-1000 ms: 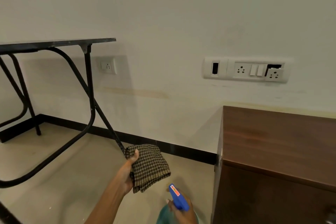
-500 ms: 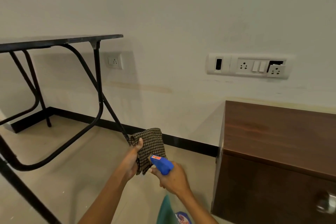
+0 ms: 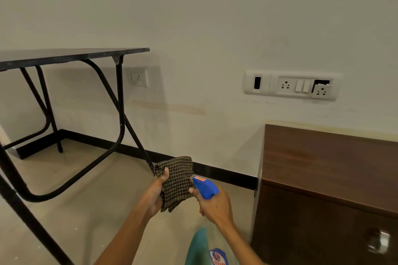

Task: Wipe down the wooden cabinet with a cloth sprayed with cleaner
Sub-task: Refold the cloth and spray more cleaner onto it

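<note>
My left hand (image 3: 155,194) holds up a brown checked cloth (image 3: 178,180), thumb pressed on its front. My right hand (image 3: 213,205) grips a spray bottle (image 3: 204,187) by its blue trigger head, with the nozzle almost touching the cloth. The bottle's green body (image 3: 199,247) hangs down under my forearm and is partly hidden by it. The dark wooden cabinet (image 3: 327,180) stands against the wall at the right, apart from both hands. A metal handle (image 3: 380,242) shows on its front.
A black folding table (image 3: 71,55) with curved metal legs stands at the left, one leg ending just behind the cloth. A socket panel (image 3: 290,85) sits on the wall above the cabinet, and a single socket (image 3: 139,78) is beside the table. Beige tiled floor (image 3: 86,217) lies below.
My right hand has raised the spray bottle from low in the view up to the cloth. The cloth has stayed held up in my left hand.
</note>
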